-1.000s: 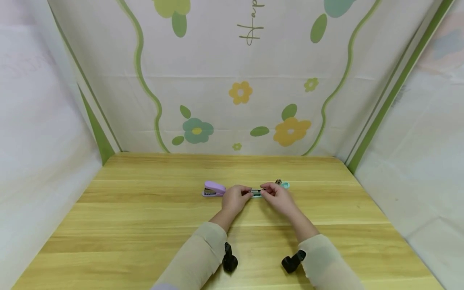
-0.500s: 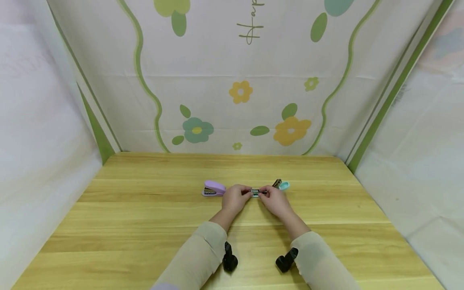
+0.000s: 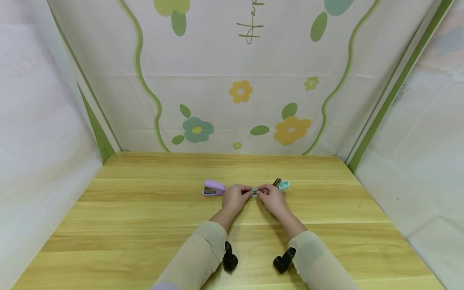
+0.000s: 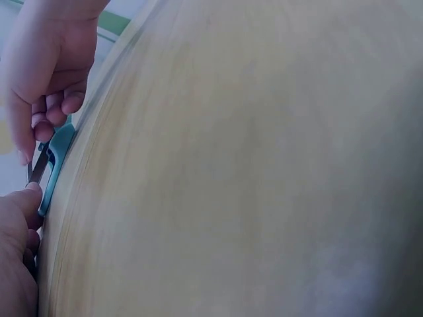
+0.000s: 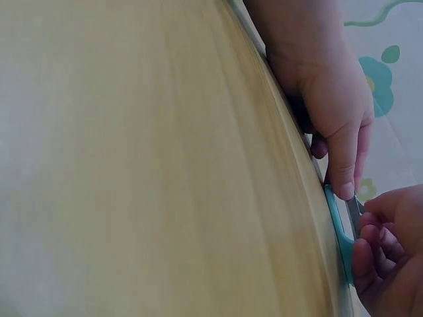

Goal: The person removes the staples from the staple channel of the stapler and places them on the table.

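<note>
A teal stapler (image 5: 340, 228) lies on the table between both hands, swung open. Its teal cover (image 3: 284, 185) and brown-black magazine piece (image 3: 277, 182) tilt up at the right end. My left hand (image 3: 235, 199) grips the stapler's left end, thumb on the metal rail (image 5: 353, 214). From the right, my right hand (image 3: 273, 199) has thumb and forefinger over the rail, pinching a thin grey metal strip (image 4: 29, 172) that looks like a row of staples. The fingers hide most of it. A lilac stapler (image 3: 214, 188) stands just left of my left hand.
The wooden table (image 3: 145, 225) runs up to a flowered cloth wall (image 3: 217, 60) at the back, with cloth walls at both sides. Black wrist cameras (image 3: 230, 257) hang from both sleeves, close over the table.
My right hand has slid left along the stapler toward the left hand, uncovering more of the teal cover and magazine piece. The left hand and lilac stapler have stayed put.
</note>
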A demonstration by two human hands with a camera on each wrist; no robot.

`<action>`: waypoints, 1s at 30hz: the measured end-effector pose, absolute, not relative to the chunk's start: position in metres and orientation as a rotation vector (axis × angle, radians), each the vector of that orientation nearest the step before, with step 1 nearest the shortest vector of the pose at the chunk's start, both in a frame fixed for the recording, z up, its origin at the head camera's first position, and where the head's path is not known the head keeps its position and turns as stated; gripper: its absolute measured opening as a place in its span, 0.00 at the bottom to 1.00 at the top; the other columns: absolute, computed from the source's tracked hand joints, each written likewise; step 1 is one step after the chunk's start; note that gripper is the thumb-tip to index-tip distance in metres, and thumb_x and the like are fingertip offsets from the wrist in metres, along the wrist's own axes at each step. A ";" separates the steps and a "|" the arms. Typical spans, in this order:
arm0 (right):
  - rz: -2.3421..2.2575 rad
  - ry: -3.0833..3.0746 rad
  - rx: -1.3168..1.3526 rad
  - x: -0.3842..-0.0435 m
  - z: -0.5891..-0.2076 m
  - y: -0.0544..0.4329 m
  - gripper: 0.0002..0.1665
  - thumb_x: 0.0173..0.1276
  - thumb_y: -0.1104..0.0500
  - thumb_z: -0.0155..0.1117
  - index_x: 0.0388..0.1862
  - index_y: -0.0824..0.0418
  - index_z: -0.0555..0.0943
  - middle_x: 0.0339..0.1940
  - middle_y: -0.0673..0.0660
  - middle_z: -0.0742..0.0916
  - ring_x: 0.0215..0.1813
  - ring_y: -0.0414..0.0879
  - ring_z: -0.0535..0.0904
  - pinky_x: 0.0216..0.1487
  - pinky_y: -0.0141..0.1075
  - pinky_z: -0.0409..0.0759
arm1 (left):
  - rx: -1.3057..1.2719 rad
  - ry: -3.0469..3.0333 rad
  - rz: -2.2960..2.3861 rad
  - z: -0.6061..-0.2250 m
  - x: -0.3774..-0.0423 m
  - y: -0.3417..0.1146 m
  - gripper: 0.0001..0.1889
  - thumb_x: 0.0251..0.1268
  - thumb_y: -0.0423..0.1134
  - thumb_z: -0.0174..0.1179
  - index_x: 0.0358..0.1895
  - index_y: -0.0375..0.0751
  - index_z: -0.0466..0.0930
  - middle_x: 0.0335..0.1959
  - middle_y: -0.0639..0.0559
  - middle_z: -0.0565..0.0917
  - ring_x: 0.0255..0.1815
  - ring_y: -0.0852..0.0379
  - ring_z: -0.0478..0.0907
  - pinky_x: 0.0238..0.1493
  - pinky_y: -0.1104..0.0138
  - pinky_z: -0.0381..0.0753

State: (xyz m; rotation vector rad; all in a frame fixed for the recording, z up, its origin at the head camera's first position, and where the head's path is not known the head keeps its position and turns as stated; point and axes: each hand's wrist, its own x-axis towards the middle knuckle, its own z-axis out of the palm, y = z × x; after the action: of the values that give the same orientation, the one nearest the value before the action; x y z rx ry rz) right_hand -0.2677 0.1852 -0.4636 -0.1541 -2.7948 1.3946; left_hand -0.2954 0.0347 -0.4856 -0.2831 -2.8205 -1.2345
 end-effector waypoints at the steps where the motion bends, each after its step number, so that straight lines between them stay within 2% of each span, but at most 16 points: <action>1: 1.388 -2.783 -0.152 -0.268 -0.464 0.185 0.14 0.70 0.55 0.62 0.50 0.60 0.82 0.18 0.50 0.75 0.20 0.41 0.67 0.22 0.30 0.66 | -0.285 -2.822 -1.232 -0.486 -0.296 0.035 0.11 0.64 0.49 0.65 0.46 0.54 0.89 0.46 0.56 0.89 0.51 0.55 0.84 0.51 0.59 0.82; 8: 1.298 -2.761 -0.152 -0.273 -0.466 0.182 0.10 0.69 0.55 0.64 0.45 0.59 0.82 0.18 0.51 0.75 0.20 0.42 0.67 0.21 0.31 0.66 | -0.293 -2.822 -1.233 -0.486 -0.295 0.035 0.11 0.64 0.50 0.65 0.46 0.53 0.89 0.46 0.57 0.89 0.52 0.55 0.84 0.51 0.59 0.82; 15: 1.238 -2.799 -0.149 -0.275 -0.468 0.181 0.17 0.70 0.55 0.63 0.55 0.58 0.82 0.23 0.52 0.79 0.23 0.42 0.70 0.23 0.31 0.68 | -0.285 -2.818 -1.227 -0.486 -0.295 0.034 0.11 0.64 0.50 0.65 0.45 0.54 0.89 0.46 0.57 0.89 0.52 0.55 0.84 0.51 0.59 0.82; 19: 1.268 -2.806 -0.143 -0.274 -0.465 0.183 0.17 0.71 0.55 0.62 0.56 0.58 0.83 0.27 0.53 0.82 0.26 0.42 0.71 0.25 0.31 0.69 | -0.282 -2.826 -1.223 -0.486 -0.295 0.035 0.11 0.64 0.50 0.65 0.46 0.54 0.89 0.46 0.57 0.89 0.52 0.55 0.84 0.51 0.59 0.82; 30: 1.400 -2.763 -0.084 -0.260 -0.460 0.215 0.17 0.66 0.52 0.68 0.51 0.57 0.85 0.17 0.48 0.74 0.20 0.41 0.66 0.20 0.29 0.65 | -0.275 -2.817 -1.227 -0.486 -0.294 0.035 0.11 0.64 0.50 0.65 0.46 0.54 0.89 0.46 0.57 0.89 0.52 0.54 0.84 0.53 0.58 0.82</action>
State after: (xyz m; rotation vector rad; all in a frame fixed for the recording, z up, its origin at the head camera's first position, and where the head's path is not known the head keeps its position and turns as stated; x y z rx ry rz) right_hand -0.2598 0.2146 -0.4601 -0.0843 -2.7629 1.3998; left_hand -0.2937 0.0347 -0.4858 -0.2753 -2.8166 -1.2270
